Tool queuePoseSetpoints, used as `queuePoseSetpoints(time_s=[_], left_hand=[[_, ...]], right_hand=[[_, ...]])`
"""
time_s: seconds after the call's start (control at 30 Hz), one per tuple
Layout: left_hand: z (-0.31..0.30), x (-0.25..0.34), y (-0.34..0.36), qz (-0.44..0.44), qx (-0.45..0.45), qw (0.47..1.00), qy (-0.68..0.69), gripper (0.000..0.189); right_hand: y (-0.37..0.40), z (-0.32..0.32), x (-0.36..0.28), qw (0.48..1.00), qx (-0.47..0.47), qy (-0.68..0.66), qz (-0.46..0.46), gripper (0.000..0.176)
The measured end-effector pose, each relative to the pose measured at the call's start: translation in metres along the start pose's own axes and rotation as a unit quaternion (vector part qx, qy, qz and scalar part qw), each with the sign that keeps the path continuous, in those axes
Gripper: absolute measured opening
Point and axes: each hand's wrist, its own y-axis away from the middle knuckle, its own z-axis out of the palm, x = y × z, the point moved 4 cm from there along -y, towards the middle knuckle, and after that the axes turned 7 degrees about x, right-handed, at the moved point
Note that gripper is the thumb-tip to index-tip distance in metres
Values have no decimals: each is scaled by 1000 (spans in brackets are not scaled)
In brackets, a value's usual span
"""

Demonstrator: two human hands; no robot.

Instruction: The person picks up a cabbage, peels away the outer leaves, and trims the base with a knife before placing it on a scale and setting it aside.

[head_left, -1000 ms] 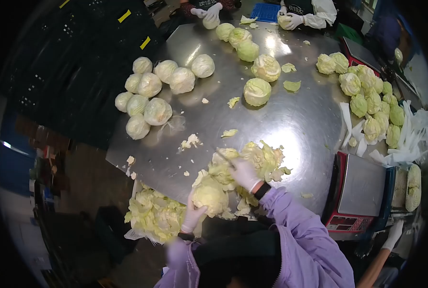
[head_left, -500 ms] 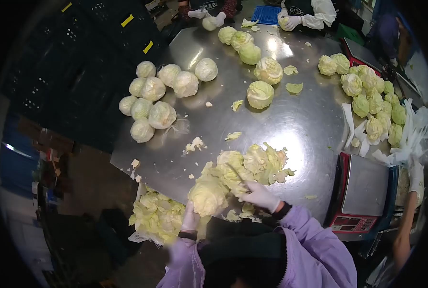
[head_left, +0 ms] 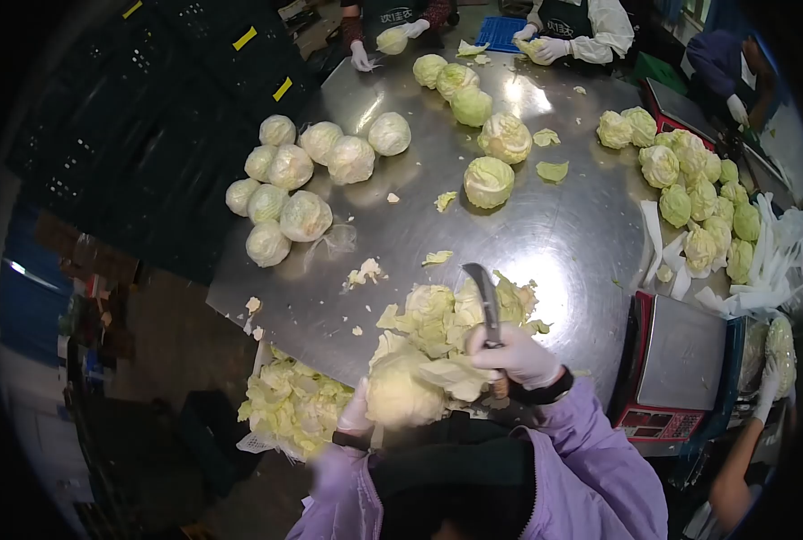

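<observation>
A pale green cabbage (head_left: 405,389) sits at the near edge of the metal table, slightly blurred. My gloved left hand (head_left: 356,409) holds it by its left side; some fingers are hidden behind it. In my gloved right hand (head_left: 520,355) is a knife (head_left: 484,295) with a dark curved blade, pointing up and away from me. A leaf (head_left: 457,376) spreads out from the cabbage's right side, just below that hand. Behind them lie a trimmed-looking cabbage (head_left: 428,308) and a heap of loose outer leaves (head_left: 512,299).
Wrapped cabbages (head_left: 304,216) cluster at left, bare ones (head_left: 489,182) across the middle. A crate of leaves (head_left: 289,405) stands below the near-left edge. At right are a red scale (head_left: 685,351) and more cabbages (head_left: 703,193). Co-workers' gloved hands (head_left: 554,49) handle cabbages at the far side.
My right hand has moved right and toward me, its knife now raised upright. The cabbage has shifted slightly right, and a leaf now stands out from it. A co-worker's hand at right has lifted a cabbage.
</observation>
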Motion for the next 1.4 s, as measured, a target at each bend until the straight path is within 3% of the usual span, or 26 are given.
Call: queuePoseSetpoints(time_s=[0.03,0.1,0.13,0.17,0.2,0.23,0.3,0.43,0.5,0.53,0.6,0.63,0.67,0.7,0.77,0.8,0.9,0.97,1.03,1.1,1.17,1.2,1.27,1.4], left_hand=[[-3,-2,-4,-1,0,1000,0,69],[12,4,-13,18,15,996,81,61],[26,10,-14,37,33,998,41,60],[35,9,-14,39,33,998,45,60],[40,10,-16,50,48,997,33,60],[43,11,-19,61,60,996,23,59],[43,5,-23,60,78,995,27,57],[62,1,-27,118,139,983,10,50],[61,0,-27,185,179,963,-81,52],[58,-2,-27,137,190,970,-63,50],[60,2,-27,141,174,973,-58,50],[61,3,-27,141,159,976,-52,50],[67,5,-29,150,103,983,-4,53],[67,4,-28,150,104,983,-2,53],[72,0,-29,76,56,991,100,56],[75,1,-29,76,55,991,99,56],[88,-1,-29,84,46,991,89,57],[92,3,-31,161,86,983,28,56],[100,8,-28,187,101,977,34,55],[99,9,-25,210,119,970,38,53],[95,13,-25,322,135,937,-22,52],[93,11,-28,322,133,937,-22,52],[87,13,-26,365,165,914,-64,52],[91,17,-21,391,147,906,-66,57]], right_hand=[[5,-8,-10,1000,1,0,0,14],[12,-34,-23,964,120,236,34,9],[9,-56,-12,852,234,462,-75,10],[8,-66,2,666,325,647,-179,11],[13,-53,-2,704,320,617,-144,22],[10,-57,15,802,292,504,-134,32],[7,-25,23,884,267,371,-101,42],[-6,42,30,783,214,539,-225,57],[-15,48,33,756,210,579,-221,51],[-19,43,41,767,204,560,-237,44],[-26,29,43,783,223,496,-302,23],[-26,18,38,783,222,497,-302,23],[-27,3,25,837,267,410,-244,21],[-24,-11,22,878,306,318,-182,18],[-15,-24,20,885,292,330,-152,20],[-13,-26,20,889,282,339,-122,22],[-3,7,25,887,242,366,-146,24],[-8,13,35,872,254,383,-170,27],[-13,10,46,947,279,150,-41,28],[-22,2,63,952,277,116,-58,29],[-25,3,54,874,283,310,-247,27],[-24,2,51,873,284,310,-247,27],[-26,0,67,964,245,104,11,27],[-24,3,70,971,234,58,1,26]])
